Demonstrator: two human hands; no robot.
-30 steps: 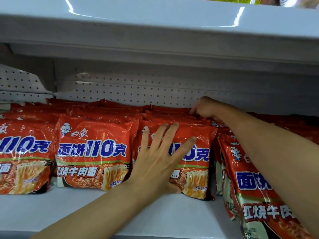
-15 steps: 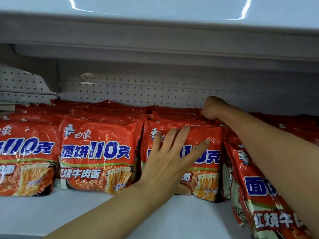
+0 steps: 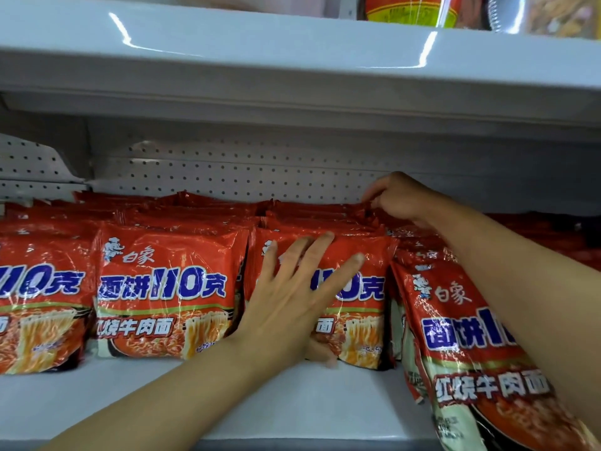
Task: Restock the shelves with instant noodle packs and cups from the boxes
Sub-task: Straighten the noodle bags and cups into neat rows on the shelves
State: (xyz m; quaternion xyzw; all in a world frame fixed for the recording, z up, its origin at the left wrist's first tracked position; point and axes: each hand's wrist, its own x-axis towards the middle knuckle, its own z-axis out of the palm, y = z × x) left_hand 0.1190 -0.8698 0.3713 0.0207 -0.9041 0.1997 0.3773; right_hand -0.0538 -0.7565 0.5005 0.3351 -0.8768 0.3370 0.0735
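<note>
White shelf (image 3: 292, 398) carries upright rows of light, crinkly, crushable beef noodle packs (image 3: 169, 288); left hand (image 3: 292, 307) presses the front pack flat-fingered, right hand (image 3: 400, 196) pinches a rear pack's sealed top edge, probably the safest hold.

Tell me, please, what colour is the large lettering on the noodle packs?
Blue with white outlines, on the red plastic noodle pack; head view.

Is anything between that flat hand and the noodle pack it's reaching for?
No. The left hand already lies flat against the front noodle pack, nothing between them.
</note>
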